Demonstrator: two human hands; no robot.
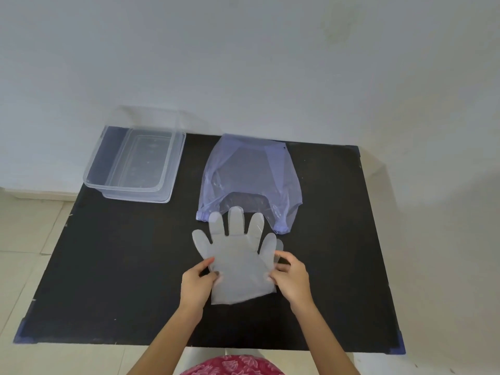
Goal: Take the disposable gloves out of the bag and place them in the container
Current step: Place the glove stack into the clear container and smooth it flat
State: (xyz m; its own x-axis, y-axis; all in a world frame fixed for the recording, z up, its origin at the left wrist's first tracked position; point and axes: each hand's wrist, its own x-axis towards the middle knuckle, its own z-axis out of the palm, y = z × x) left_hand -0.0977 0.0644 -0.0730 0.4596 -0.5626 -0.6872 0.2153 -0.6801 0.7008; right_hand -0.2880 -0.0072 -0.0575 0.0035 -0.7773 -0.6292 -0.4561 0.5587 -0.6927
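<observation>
Gloves (238,263) — thin, translucent, hand-shaped

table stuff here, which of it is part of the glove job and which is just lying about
Part of the job:
- disposable gloves, held at both edges by the left hand and right hand
- blue plastic bag
- clear container, nothing visible inside

Just there:
- black table; nothing else lies on it

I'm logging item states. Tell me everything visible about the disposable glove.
The disposable glove is thin, translucent, whitish plastic film, lying flat on the black table, five fingers spread toward the bluish plastic bag, its fingertips overlapping the bag's opening. The left hand and right hand pinch its side edges.
</observation>
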